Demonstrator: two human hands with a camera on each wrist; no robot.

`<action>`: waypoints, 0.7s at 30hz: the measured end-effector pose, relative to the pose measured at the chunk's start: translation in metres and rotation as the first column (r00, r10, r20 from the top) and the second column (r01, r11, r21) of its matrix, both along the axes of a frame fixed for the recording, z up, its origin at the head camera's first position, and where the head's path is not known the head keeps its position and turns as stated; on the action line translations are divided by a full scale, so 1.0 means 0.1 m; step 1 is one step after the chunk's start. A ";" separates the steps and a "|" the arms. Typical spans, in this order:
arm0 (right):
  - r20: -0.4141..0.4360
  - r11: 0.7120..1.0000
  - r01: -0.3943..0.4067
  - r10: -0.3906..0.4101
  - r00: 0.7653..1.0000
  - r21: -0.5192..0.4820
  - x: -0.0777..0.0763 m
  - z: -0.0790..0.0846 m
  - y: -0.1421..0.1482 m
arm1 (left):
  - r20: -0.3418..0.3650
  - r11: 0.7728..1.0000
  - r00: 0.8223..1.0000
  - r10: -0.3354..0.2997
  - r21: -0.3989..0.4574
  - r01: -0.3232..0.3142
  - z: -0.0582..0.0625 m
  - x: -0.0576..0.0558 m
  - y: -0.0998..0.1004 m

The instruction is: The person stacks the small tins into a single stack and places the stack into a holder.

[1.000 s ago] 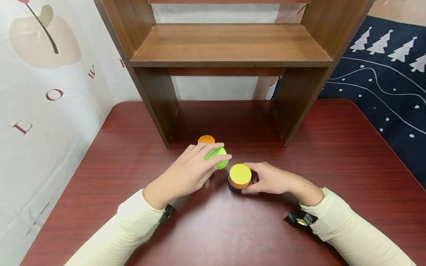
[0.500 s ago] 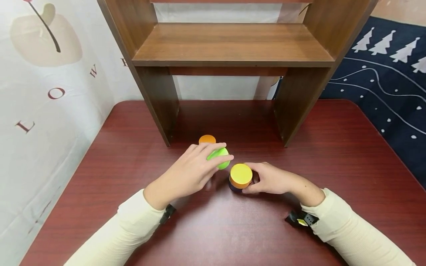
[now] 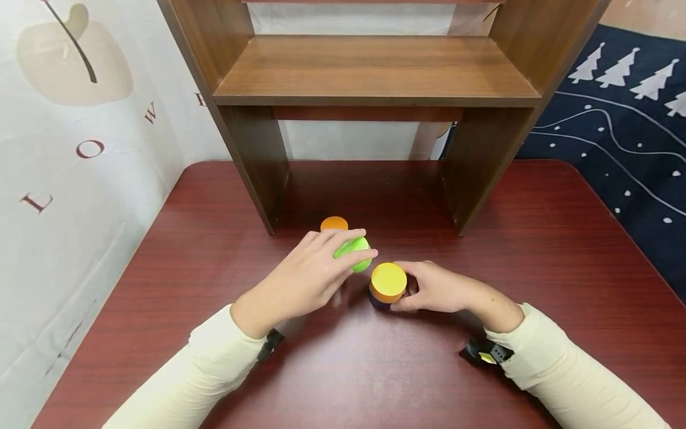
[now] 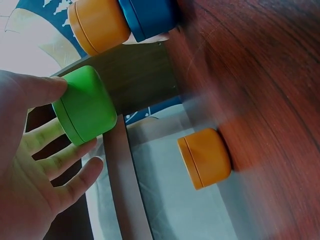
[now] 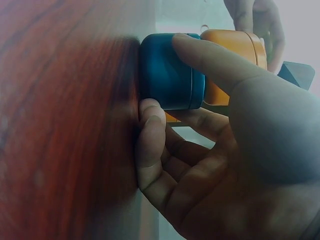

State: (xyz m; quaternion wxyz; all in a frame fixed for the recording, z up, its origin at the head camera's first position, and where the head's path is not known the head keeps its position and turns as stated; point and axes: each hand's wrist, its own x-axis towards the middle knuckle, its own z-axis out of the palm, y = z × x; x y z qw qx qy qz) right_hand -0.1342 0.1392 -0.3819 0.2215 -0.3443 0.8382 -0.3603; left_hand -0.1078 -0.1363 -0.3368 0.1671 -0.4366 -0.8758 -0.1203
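My left hand pinches a small green lidded jar between thumb and fingers, raised off the table. In the right wrist view, a dark blue jar stands on the table with my right hand gripping it, thumb on one side and fingers on the other. Stacked on the blue jar is a yellow-orange jar, its lid facing up. Another orange jar stands on the table beyond the left hand, partly covered by that hand in the head view. The green jar is apart from the stack, up and left of it.
A brown wooden shelf unit stands at the back of the dark red table. Its two side panels come down behind the jars. Printed cloths hang at the left and right.
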 end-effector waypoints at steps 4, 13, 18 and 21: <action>0.006 1.000 0.001 -0.001 1.000 0.004 0.00 0.00 0.00 | -0.013 1.000 1.000 -0.006 -0.001 0.006 0.00 0.00 0.00; 0.010 1.000 -0.010 0.010 1.000 -0.006 -0.02 -0.01 0.01 | -0.012 1.000 1.000 -0.013 -0.003 0.013 0.00 0.00 0.00; 0.008 1.000 -0.013 0.013 1.000 -0.008 -0.02 -0.01 0.01 | -0.021 1.000 1.000 -0.019 0.010 0.019 0.00 0.00 0.00; 0.012 1.000 -0.012 0.012 1.000 -0.007 -0.02 -0.01 0.01 | -0.023 1.000 0.999 -0.022 0.017 0.022 0.00 0.00 0.00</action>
